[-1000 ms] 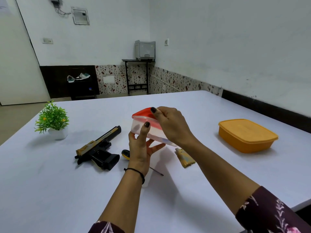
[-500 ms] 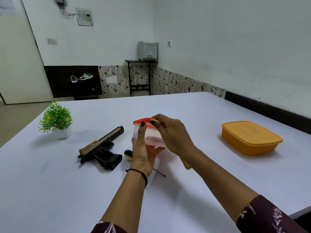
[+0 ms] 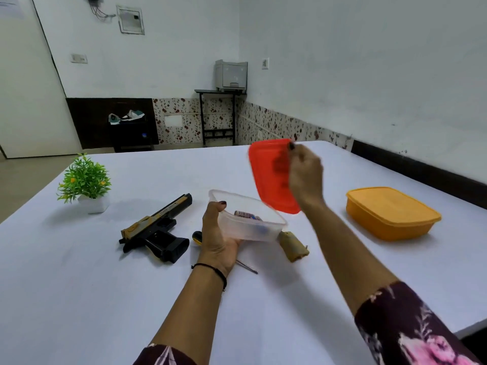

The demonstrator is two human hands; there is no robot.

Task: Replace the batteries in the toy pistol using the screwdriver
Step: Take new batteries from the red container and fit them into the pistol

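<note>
My left hand [image 3: 216,238] grips the near-left side of a clear plastic box [image 3: 253,227], held just above the white table [image 3: 79,299]. Batteries [image 3: 247,215] lie inside the box. My right hand [image 3: 305,175] holds the red lid [image 3: 268,175] lifted up and to the right, clear of the box. The black and gold toy pistol [image 3: 158,227] lies on its side left of my left hand. The screwdriver lies under my left wrist, with its yellow-black handle [image 3: 197,237] and its metal tip [image 3: 249,267] showing. A tan cover piece [image 3: 292,246] lies right of the box.
A closed orange container [image 3: 390,212] stands at the right of the table. A small green plant in a white pot [image 3: 87,185] stands at the far left. The table's right edge runs near the wall.
The red lid was on the clear box a second ago. My right hand has pulled it off and raised it to the right, while my left hand has lowered the box.
</note>
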